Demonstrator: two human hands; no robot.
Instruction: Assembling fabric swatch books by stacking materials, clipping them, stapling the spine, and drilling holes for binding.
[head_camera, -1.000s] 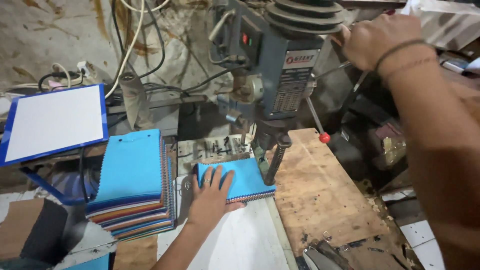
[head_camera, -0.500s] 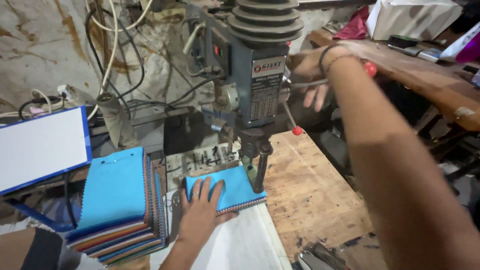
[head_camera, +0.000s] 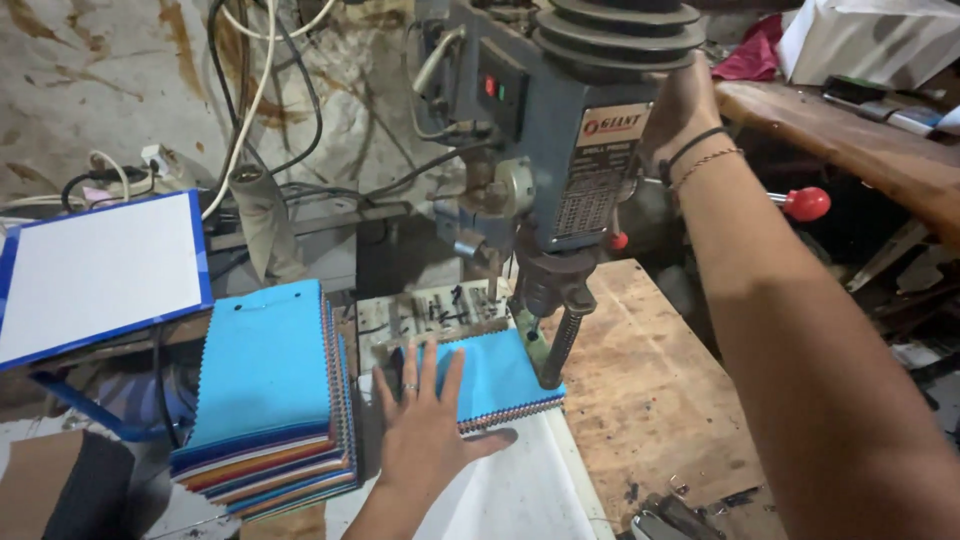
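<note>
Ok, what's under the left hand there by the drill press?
The left hand lies flat on a small stack of blue swatches with a multicoloured edge, under the drill press. A white sheet lies below; what is under the palm is covered.

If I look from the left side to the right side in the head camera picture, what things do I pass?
White board with blue edge → stack of colourful swatch books → left hand on a blue swatch book → drill press → red knob.

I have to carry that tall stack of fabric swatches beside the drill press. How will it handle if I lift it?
The stack is probably floppy: thin cloth sheets with zigzag edges. It looks heavy for its size, being many layers deep. The layers already sit slightly askew, so they may slide apart unless gripped from below.
</note>
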